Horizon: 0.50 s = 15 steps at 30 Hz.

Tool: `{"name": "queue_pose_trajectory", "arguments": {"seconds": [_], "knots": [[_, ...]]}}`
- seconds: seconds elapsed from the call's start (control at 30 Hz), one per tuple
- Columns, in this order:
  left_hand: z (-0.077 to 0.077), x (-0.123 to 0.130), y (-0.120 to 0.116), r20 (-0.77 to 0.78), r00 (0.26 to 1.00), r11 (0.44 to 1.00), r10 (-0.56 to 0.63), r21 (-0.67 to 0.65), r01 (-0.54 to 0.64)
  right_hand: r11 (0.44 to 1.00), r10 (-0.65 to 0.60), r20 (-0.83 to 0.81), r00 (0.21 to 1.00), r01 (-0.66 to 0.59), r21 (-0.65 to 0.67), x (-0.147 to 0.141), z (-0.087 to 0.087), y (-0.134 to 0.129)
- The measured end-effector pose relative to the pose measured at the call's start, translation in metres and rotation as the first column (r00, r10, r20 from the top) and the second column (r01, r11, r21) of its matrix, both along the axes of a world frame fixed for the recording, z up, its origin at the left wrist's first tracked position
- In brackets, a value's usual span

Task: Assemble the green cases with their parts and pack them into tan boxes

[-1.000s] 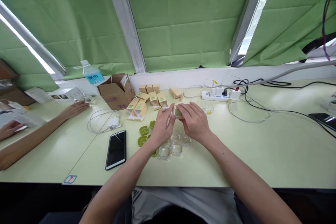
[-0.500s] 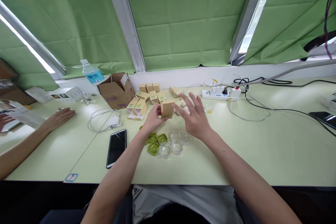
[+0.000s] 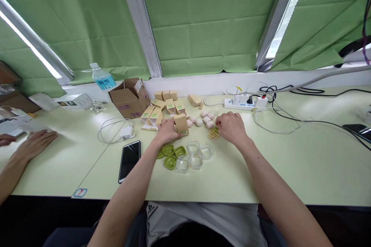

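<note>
My left hand (image 3: 167, 131) is closed on the side of a small cardboard box (image 3: 181, 124), which stands low over the table, close to other boxes. My right hand (image 3: 232, 127) is to the right of it, low at the tabletop, fingers bent together. A bit of green (image 3: 216, 128) shows by its fingertips; what they pinch is hidden. Just left of those fingers lie yellow ring-like pieces (image 3: 213, 134). Several pale pink rounded pieces (image 3: 206, 119) lie between my hands. Nearer me are green cups (image 3: 170, 162) and clear plastic cups (image 3: 182, 164).
More small boxes (image 3: 155, 116) stand behind my left hand, beside an open carton (image 3: 130, 99) and a water bottle (image 3: 102, 77). A phone (image 3: 129, 161) and a charger (image 3: 126, 132) lie left. A power strip (image 3: 240, 104) with cables is behind right. Another person's hand (image 3: 36, 144) rests far left.
My left hand has lowered the cardboard box slightly to the left. My right hand has moved right and down to the table, its spread fingers now closed. The other person's hand has shifted left.
</note>
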<state>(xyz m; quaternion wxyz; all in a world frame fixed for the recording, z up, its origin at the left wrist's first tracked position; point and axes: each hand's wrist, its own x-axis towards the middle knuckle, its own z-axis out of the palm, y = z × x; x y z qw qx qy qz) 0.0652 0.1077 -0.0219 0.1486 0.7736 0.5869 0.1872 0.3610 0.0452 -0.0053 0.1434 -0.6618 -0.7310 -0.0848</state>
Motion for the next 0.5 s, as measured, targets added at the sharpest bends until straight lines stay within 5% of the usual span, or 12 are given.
{"name": "queue_pose_trajectory", "arguments": {"seconds": [0.33, 0.5], "knots": [[0.0, -0.005, 0.001, -0.172, 0.985, 0.999, -0.021, -0.033, 0.015, 0.963, 0.206, 0.119, 0.971, -0.18, -0.2, -0.014, -0.005, -0.006], [0.022, -0.019, -0.009, -0.2, 0.979, 0.999, 0.039, 0.038, -0.032, 0.963, 0.219, 0.152, 0.964, -0.189, -0.191, -0.017, -0.011, -0.003]]}}
